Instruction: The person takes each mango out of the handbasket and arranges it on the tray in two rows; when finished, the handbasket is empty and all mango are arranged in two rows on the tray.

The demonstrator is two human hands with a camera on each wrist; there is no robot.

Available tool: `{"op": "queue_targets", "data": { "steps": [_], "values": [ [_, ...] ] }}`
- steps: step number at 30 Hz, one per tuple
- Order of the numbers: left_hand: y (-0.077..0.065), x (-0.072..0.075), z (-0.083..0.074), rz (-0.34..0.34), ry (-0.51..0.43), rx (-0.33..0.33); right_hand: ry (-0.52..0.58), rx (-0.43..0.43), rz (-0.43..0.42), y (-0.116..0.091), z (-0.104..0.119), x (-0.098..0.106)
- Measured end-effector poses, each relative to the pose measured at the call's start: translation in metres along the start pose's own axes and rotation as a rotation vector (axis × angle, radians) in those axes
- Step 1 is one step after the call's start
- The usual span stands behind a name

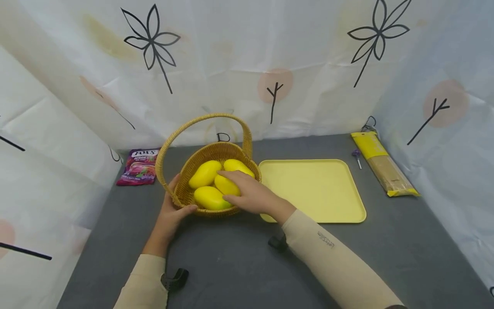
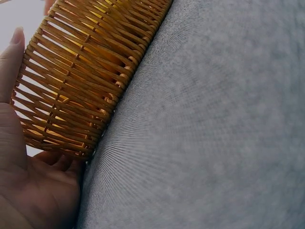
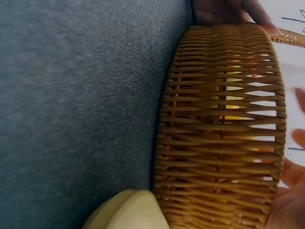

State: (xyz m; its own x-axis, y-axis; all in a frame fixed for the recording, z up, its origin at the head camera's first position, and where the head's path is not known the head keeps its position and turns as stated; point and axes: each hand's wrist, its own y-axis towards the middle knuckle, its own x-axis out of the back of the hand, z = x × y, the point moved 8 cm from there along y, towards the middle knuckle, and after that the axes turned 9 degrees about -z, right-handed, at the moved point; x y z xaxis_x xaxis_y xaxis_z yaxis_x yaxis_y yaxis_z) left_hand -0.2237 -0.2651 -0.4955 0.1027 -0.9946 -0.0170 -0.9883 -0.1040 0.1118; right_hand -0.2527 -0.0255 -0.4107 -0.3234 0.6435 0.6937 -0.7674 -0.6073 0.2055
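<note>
A wicker basket [image 1: 222, 148] with a tall arched handle stands on the grey table, holding several yellow mangoes [image 1: 205, 173]. At its left side, my left hand [image 1: 172, 213] grips the basket, thumb by the front rim and fingers along the outer wall. The left wrist view shows that hand [image 2: 40, 186] against the woven side. Inside the basket, my right hand [image 1: 251, 192] holds one mango [image 1: 227, 185] between thumb and fingers. From the right wrist, the wall hides most of the fruit, and part of the right hand [image 3: 290, 200] shows beyond the rim.
A yellow tray [image 1: 312, 191] lies right of the basket, its edge close to it. Farther right are a small purple-topped item [image 1: 356, 158] and a yellow-ended noodle-like packet [image 1: 386, 165]. A purple candy bag [image 1: 140, 167] lies at left. Patterned curtains [image 1: 231, 64] enclose the table.
</note>
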Motion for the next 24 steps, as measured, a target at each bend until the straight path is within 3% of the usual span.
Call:
{"op": "queue_targets", "data": {
  "steps": [11,24],
  "values": [
    [0.001,0.001,0.002,0.007,0.013,0.002,-0.317,-0.144,0.094,0.019,-0.008,-0.023],
    [0.000,0.000,0.000,0.001,0.032,-0.011,-0.381,-0.225,0.111,0.025,-0.013,-0.029]
  ]
}}
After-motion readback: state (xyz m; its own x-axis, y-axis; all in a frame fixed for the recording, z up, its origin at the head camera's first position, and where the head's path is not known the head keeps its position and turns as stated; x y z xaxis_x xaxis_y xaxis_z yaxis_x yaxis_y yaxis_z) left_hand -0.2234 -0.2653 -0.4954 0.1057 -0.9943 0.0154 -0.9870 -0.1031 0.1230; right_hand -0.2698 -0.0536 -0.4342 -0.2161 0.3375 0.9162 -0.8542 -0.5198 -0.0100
